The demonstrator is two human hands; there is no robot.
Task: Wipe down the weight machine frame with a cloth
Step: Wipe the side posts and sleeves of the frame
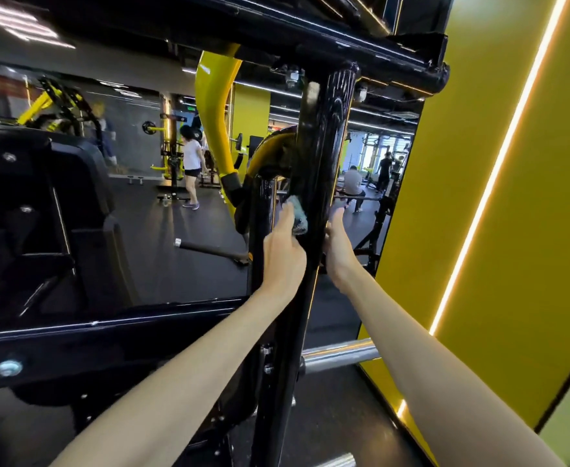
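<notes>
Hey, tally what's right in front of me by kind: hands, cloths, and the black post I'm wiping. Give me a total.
hands: 2 (left hand, right hand)
cloth: 1
post: 1
total: 4

Dim gym, glaring light strip (492, 170), warped edges.

Under you, the dark matte rubber gym floor (344, 416) bears the glossy black steel weight machine frame (324, 146).
</notes>
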